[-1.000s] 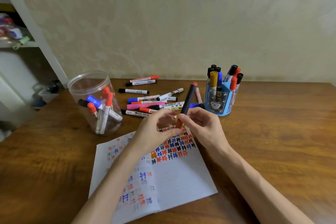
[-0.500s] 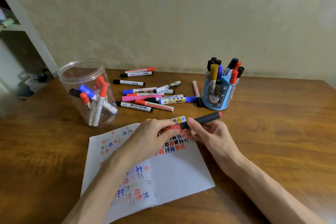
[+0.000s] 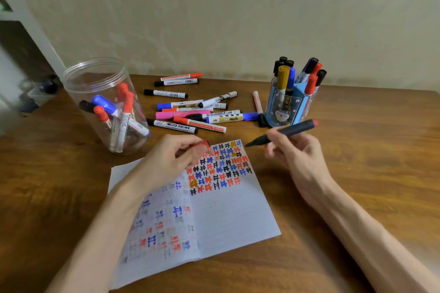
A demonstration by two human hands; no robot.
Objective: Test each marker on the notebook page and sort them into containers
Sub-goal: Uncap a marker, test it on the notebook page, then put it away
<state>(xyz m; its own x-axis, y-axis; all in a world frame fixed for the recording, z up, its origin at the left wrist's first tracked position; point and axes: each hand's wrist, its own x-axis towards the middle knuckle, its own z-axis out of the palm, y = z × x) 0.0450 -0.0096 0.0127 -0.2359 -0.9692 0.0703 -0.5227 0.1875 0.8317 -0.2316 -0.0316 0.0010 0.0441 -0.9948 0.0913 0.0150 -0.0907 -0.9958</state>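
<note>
The right hand [image 3: 297,159] grips the uncapped marker [image 3: 288,132] at the notebook [image 3: 228,216] corner; left hand [image 3: 166,162] pinches its cap [image 3: 202,146]; pen holder [image 3: 281,107] close behind.

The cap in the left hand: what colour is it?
The cap is red, seen in the head view.

Loose markers [image 3: 190,112] lie between jar [image 3: 104,102] and holder [image 3: 290,107]
</note>
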